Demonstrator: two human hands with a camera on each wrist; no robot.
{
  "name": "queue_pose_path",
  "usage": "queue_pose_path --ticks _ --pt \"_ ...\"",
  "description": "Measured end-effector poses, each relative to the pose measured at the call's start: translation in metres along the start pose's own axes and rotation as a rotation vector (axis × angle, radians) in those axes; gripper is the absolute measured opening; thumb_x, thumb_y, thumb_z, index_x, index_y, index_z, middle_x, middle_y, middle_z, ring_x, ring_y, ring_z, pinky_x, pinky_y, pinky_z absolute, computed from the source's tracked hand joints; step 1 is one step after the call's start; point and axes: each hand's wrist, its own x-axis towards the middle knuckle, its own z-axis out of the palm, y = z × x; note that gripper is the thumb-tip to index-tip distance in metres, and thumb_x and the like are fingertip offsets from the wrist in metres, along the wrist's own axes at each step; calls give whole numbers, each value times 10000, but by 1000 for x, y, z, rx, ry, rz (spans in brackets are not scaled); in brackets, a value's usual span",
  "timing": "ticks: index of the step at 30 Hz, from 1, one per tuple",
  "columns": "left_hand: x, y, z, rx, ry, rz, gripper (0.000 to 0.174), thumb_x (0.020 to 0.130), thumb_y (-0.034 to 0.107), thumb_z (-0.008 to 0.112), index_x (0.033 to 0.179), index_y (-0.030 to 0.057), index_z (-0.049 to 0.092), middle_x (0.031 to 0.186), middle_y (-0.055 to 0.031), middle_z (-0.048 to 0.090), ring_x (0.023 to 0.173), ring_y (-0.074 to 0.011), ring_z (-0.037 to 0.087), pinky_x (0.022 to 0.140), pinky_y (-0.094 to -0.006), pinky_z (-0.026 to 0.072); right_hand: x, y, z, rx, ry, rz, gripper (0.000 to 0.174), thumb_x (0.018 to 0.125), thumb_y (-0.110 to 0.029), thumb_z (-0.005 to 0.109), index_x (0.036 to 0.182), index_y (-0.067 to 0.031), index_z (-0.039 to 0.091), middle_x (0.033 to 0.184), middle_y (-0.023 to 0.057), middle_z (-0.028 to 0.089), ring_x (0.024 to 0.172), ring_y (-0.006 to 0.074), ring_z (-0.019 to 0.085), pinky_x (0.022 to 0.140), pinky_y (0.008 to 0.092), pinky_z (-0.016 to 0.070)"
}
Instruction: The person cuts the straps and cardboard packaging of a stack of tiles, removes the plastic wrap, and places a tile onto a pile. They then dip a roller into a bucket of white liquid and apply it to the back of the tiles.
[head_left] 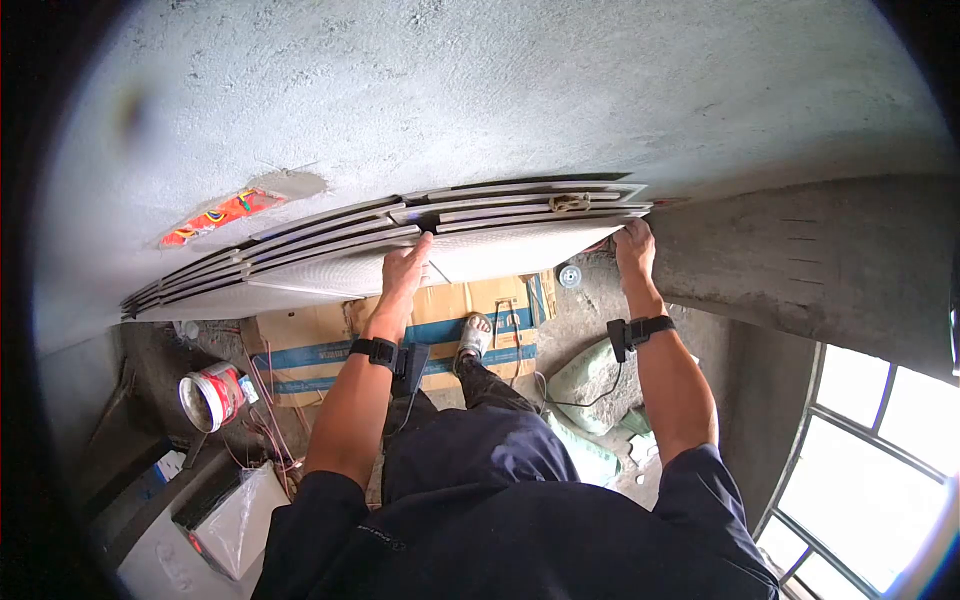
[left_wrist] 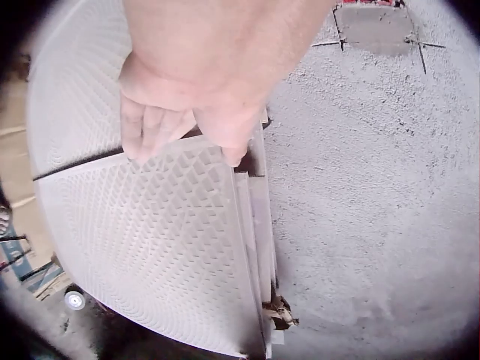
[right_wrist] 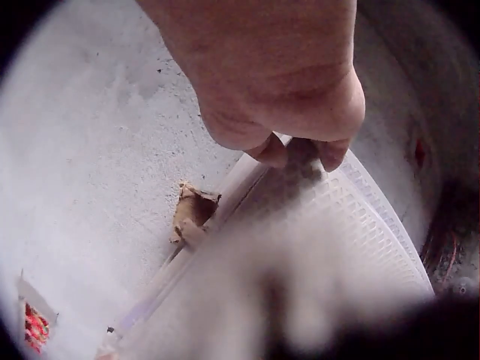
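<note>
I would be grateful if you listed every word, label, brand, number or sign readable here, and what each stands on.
No text reads with certainty.
Brown cardboard with blue stripes: pale lettering on a stripe, too small and blurred.
Red-and-white round bucket: printed label, too blurred.
Dark short-sleeved fabric shirt: small pale mark, possibly lettering, unreadable.
</note>
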Motion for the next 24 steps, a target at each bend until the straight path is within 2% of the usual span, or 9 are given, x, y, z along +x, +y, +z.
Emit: queue_pose_path --ticks 6,9,12,14,15,16,18,19,24 --pt "-7 6 3 30 41 15 456 810 496 741 679 103 550 611 41 508 493 -50 474 442 -196 390 1 9 3 106 -16 -30 336 780 -107 554 1076 41 612 1042 112 687 960 189 626 846 293 456" --pt "-5 7 1 5 -14 19 478 819 510 727 658 101 536 608 33 507 505 -62 483 440 -207 386 2 7 -1 58 -82 -23 316 791 -92 546 1072 38 606 1020 96 682 906 163 604 809 286 455" --pt "-2 6 -1 149 34 48 499 830 520 709 638 100 521 601 34 500 511 -72 486 442 -217 386 6 14 3 63 -116 -15 304 794 -91 545 1067 34 594 988 77 669 855 140 569 772 278 447" --pt "-4 7 2 230 91 42 502 836 528 698 652 92 532 608 30 502 511 -75 487 447 -222 392 3 16 1 166 -118 -65 289 795 -91 545 1057 24 589 973 55 655 837 121 538 757 273 438" --pt "-3 5 1 217 69 58 492 838 536 691 706 82 552 618 28 506 517 -73 490 450 -227 396 5 16 0 148 -156 -38 313 801 -84 542 1089 30 577 1031 79 653 905 143 556 815 280 430" --pt "-3 5 1 218 69 56 492 838 536 691 706 82 552 618 28 506 517 -73 490 450 -227 396 4 12 -1 148 -158 -36 313 801 -84 542 1089 30 577 1031 79 653 905 143 556 815 280 430" --pt "-2 5 3 252 98 160 590 825 585 668 632 41 550 588 -25 513 505 -130 503 464 -299 430 4 4 -5 234 -205 -38 341 801 -86 546 1117 39 571 1101 108 638 1000 177 560 892 290 407" --pt "2 3 -1 250 62 149 593 817 581 679 676 12 584 602 -39 543 513 -137 520 472 -307 444 3 1 -9 263 -237 24 366 800 -89 550 1141 44 564 1162 127 618 1066 216 554 943 292 384" --pt "11 -12 -2 274 118 184 604 801 583 693 683 -3 608 608 -63 584 523 -151 549 481 -317 447 -12 -15 -19 227 -197 -1 362 805 -88 554 1146 33 565 1162 119 611 1056 227 553 937 294 391"
